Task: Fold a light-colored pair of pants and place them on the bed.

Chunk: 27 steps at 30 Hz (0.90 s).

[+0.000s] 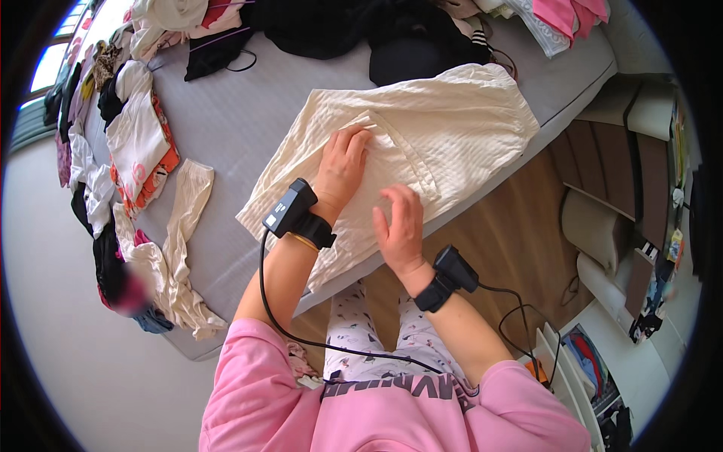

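A cream quilted cotton garment (469, 124) lies spread over the near edge of the mattress (265, 101), with a layer folded over its middle. My left hand (343, 164) rests on the folded layer, fingertips at its upper corner; whether they pinch the cloth is hard to tell. Just above the garment's lower part, my right hand (402, 226) is raised with its fingers slightly curled and nothing between them. Both wrists carry a black strapped device with a cable.
Black clothes (406, 51) lie beyond the garment. Folded clothes (138, 141) and cream leggings (189, 214) lie on the left. A pink cloth (570, 20) is at the far right corner. Cables hang by my right arm, near an open drawer (565, 361).
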Each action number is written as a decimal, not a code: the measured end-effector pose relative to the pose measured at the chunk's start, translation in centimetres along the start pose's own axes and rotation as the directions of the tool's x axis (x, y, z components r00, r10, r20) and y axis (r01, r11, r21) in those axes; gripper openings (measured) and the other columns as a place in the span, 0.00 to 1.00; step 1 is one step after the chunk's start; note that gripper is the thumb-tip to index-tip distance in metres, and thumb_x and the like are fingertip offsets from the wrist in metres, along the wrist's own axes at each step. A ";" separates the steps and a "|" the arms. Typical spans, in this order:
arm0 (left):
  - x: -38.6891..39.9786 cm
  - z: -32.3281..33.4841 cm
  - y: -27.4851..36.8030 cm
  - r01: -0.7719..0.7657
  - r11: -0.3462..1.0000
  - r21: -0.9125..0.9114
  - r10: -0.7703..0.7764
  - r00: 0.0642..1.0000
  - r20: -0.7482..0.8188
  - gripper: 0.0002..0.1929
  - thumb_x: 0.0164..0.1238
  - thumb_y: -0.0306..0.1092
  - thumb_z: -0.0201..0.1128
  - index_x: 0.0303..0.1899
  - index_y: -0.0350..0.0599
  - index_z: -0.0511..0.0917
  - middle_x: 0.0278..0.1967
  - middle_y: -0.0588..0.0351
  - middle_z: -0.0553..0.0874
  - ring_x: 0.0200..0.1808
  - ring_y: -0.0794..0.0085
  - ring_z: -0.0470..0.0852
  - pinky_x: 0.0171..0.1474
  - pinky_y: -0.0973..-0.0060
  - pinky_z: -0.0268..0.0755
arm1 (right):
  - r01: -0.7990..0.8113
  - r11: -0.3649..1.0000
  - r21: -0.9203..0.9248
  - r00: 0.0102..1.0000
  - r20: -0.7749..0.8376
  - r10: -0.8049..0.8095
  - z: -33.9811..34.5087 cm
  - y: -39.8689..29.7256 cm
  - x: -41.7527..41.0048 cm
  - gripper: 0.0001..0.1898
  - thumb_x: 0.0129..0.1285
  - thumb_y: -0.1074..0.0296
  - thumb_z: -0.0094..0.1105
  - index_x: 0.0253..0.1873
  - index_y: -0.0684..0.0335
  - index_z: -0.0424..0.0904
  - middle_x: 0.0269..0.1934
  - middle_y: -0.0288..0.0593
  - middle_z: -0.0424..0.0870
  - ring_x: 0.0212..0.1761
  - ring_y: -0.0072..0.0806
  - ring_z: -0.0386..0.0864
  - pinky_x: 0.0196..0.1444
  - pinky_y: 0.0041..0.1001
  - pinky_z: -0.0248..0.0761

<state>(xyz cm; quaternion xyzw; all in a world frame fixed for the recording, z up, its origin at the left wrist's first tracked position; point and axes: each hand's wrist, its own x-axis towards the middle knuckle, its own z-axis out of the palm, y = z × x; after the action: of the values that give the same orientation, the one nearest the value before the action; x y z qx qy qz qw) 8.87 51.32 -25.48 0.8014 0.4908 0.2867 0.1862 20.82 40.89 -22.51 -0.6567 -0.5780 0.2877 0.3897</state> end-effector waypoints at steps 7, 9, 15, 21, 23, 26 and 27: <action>3.2 -1.2 -1.4 0.148 0.981 -0.126 -0.134 0.984 0.114 0.12 0.57 0.20 0.58 0.41 0.47 0.78 0.42 0.53 0.76 0.39 0.60 0.79 0.41 0.70 0.74 | -0.203 0.966 -0.158 0.977 -0.098 0.189 -2.4 3.9 0.4 0.13 0.53 0.72 0.60 0.44 0.64 0.71 0.40 0.47 0.71 0.43 0.42 0.70 0.45 0.35 0.65; 3.5 -1.3 -1.7 0.133 0.986 -0.097 -0.106 0.964 0.244 0.11 0.57 0.20 0.59 0.39 0.48 0.80 0.41 0.53 0.76 0.38 0.62 0.80 0.40 0.72 0.74 | -0.215 0.960 -0.179 0.977 -0.047 0.209 -2.8 4.2 0.4 0.12 0.52 0.73 0.61 0.42 0.63 0.72 0.38 0.45 0.71 0.42 0.40 0.70 0.43 0.34 0.66; 4.8 -1.1 -2.9 0.170 0.983 -0.075 -0.157 0.975 0.154 0.05 0.59 0.27 0.59 0.37 0.45 0.80 0.37 0.52 0.78 0.37 0.60 0.78 0.42 0.69 0.72 | -0.162 0.960 -0.229 0.987 -0.050 0.155 -3.0 4.9 0.0 0.08 0.51 0.73 0.61 0.36 0.62 0.72 0.34 0.43 0.70 0.38 0.40 0.71 0.39 0.33 0.67; 5.6 0.7 -2.6 0.303 0.946 0.114 -0.309 0.950 0.044 0.04 0.60 0.30 0.58 0.36 0.46 0.78 0.37 0.51 0.78 0.37 0.57 0.78 0.42 0.66 0.71 | -0.235 0.928 -0.291 0.970 -0.128 0.206 -3.3 5.3 -0.6 0.07 0.52 0.74 0.60 0.32 0.63 0.69 0.34 0.44 0.69 0.37 0.40 0.71 0.38 0.34 0.66; 4.8 0.4 -2.0 0.313 0.943 0.115 -0.321 0.945 0.063 0.08 0.58 0.29 0.59 0.39 0.46 0.76 0.39 0.49 0.77 0.39 0.54 0.77 0.43 0.65 0.70 | -0.278 0.933 -0.228 0.960 -0.109 0.259 -3.2 5.0 -0.5 0.07 0.53 0.75 0.58 0.35 0.63 0.69 0.35 0.45 0.70 0.39 0.41 0.71 0.40 0.35 0.66; 1.4 -0.2 0.3 0.094 0.993 0.072 -0.087 0.991 -0.101 0.15 0.53 0.26 0.61 0.45 0.43 0.73 0.43 0.49 0.75 0.46 0.55 0.75 0.48 0.64 0.67 | -0.118 0.965 -0.232 0.979 -0.189 0.074 -3.5 2.2 0.0 0.09 0.56 0.74 0.55 0.41 0.64 0.69 0.39 0.47 0.71 0.43 0.44 0.70 0.46 0.37 0.65; -0.4 -0.5 1.1 0.049 0.996 0.079 -0.046 0.998 -0.040 0.18 0.52 0.25 0.62 0.46 0.43 0.72 0.44 0.49 0.75 0.49 0.56 0.74 0.51 0.63 0.66 | 0.001 0.984 -0.177 0.990 -0.138 -0.026 -3.1 0.9 0.5 0.11 0.57 0.73 0.54 0.45 0.64 0.69 0.42 0.48 0.71 0.46 0.44 0.70 0.48 0.38 0.64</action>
<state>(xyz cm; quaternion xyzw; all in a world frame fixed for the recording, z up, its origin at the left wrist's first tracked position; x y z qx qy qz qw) 9.13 50.47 -24.52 0.7906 0.5244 0.2776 0.1515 23.97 40.81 -21.62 -0.7032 -0.5771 0.1857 0.3714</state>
